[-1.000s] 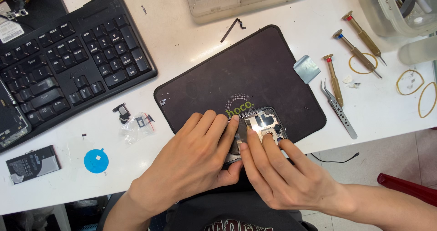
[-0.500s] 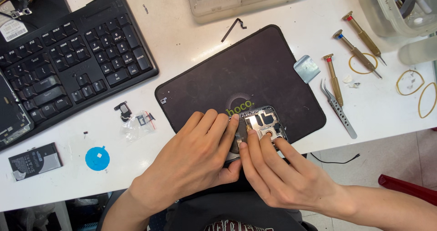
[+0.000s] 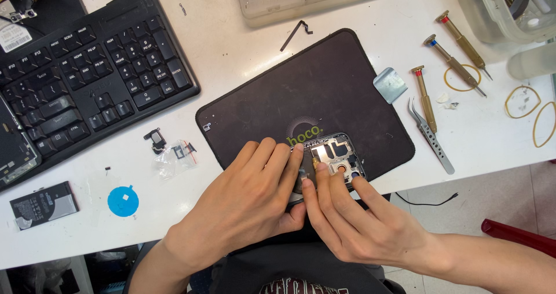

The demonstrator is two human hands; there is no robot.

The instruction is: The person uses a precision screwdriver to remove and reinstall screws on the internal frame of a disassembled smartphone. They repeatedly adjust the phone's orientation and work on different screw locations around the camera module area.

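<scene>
White counter (image 3: 243, 68) is stretching under everything, carrying a black keyboard (image 3: 87, 79), then the dark work mat (image 3: 301, 91) where the opened phone frame (image 3: 336, 158) is lying at the near edge. I am pinning that frame with my left hand (image 3: 243, 201) flat and closed over it, my right hand (image 3: 359, 224) pinching its edge; it is looking thin, stiff and fragile, best held by the rim. Clear plastic tub (image 3: 498, 22) at the far right is holding small parts I cannot identify.

1. My left hand (image 3: 246, 198) covers most of the opened phone (image 3: 336, 161); only its top end shows.
2. Far left of that hand, a second phone (image 3: 14, 149) is cut by the edge.
3. Beyond my right hand (image 3: 362, 224), the plastic tub (image 3: 498, 10) is cropped, its contents perhaps parts.
</scene>
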